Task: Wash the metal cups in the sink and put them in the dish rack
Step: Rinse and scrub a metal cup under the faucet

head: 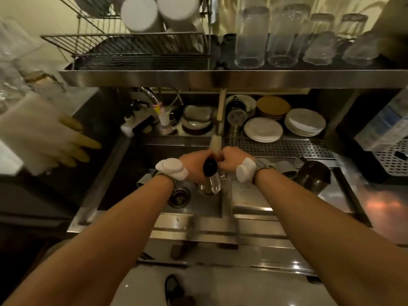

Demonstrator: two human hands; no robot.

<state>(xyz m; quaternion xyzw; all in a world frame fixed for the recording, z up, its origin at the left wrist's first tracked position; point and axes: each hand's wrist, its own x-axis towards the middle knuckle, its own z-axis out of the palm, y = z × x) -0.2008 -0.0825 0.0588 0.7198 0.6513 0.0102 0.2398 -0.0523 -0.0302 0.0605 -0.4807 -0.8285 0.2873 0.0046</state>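
Over the sink (141, 173) my left hand (194, 164) grips a shiny metal cup (210, 184) with a black handle, tilted with its base toward me. My right hand (229, 160) is curled round the lower end of a long wooden-handled bottle brush (217, 138) whose bristles meet the cup's mouth. A larger dark metal pitcher (313, 175) stands on the counter to the right of the sink. The wire dish rack (141, 49) sits on the upper shelf at the left, holding white cups.
Upturned glasses (284, 36) line the shelf's right side. Stacked plates (304, 122) and bowls sit behind the sink beside a faucet (154, 100). Rubber gloves (66, 140) hang at the left. A perforated drain tray (278, 146) lies behind my right hand.
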